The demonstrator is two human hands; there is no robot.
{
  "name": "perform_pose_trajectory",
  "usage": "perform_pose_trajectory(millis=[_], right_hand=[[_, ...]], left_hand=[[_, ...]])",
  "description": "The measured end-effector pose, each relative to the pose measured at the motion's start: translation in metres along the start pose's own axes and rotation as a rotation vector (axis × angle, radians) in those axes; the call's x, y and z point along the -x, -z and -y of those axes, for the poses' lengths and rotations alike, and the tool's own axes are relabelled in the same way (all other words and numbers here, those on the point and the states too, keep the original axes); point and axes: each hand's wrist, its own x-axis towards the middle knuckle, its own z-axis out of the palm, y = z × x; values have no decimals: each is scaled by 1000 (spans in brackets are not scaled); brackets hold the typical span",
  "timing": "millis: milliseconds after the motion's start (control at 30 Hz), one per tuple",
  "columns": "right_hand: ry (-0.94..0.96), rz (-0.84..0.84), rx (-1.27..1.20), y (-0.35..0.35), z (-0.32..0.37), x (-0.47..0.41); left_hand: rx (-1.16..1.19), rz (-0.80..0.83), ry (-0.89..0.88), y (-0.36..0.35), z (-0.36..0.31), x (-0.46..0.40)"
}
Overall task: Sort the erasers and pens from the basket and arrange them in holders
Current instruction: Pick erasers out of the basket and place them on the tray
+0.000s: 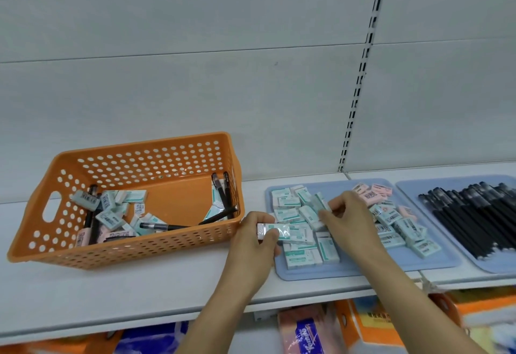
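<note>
Basket (pixel 156 244): orange, perforated, on the white shelf (pixel 117 289), at the left; its long axis runs left to right.
Basket contents: mint and pink erasers (pixel 110 218) heaped at its left end, a few more at its right end; black pens (pixel 164 226) lie at mixed angles, one nearly level along the front wall, two leaning up in the right corner.
Eraser tray (pixel 349 271): pale blue, right of the basket, holding a loose pile of mint and pink erasers pointing every way.
Pen tray (pixel 499 268): just beside the eraser tray, cut off by the right edge; its black pens (pixel 469 216) lie parallel, slanting from upper left to lower right.
Left hand (pixel 255 237): at the tray's left edge, fingers curled round a wrapped eraser (pixel 275 231), long axis left to right.
Right hand (pixel 350 221): over the pile, pinching a mint eraser (pixel 319 202) tilted on a diagonal.
Hidden: erasers beneath both hands; print on the wrappers is too small to read.
Below the shelf: blurred coloured packets (pixel 304 331).
</note>
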Motion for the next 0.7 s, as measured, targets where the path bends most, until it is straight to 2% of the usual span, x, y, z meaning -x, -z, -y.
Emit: perform_pose_trajectory(millis=[100,200,300,400,467,600,633,700], right_hand=[[25,-14,-17,11,-3,3],[-74,4,-215,32,-4,9],[-186,132,-381,47,-3,22],[-223,267,-324,48,-4,35],[-185,288,-222,44,-4,40],[35,223,212,37,-3,41],[95,190,246,38,-2,42],[233,132,145,39,3,44]], left_hand=[[-11,-15,11,-3,2,-2],[25,-2,57,-4,3,-7],[32,0,47,-6,1,-9],[-23,-45,-55,-9,-4,-7],[-37,-49,-96,-10,-7,-5],[68,-5,-56,-12,-13,-1],[102,7,-45,-11,-14,0],[148,40,-51,-10,-19,3]])
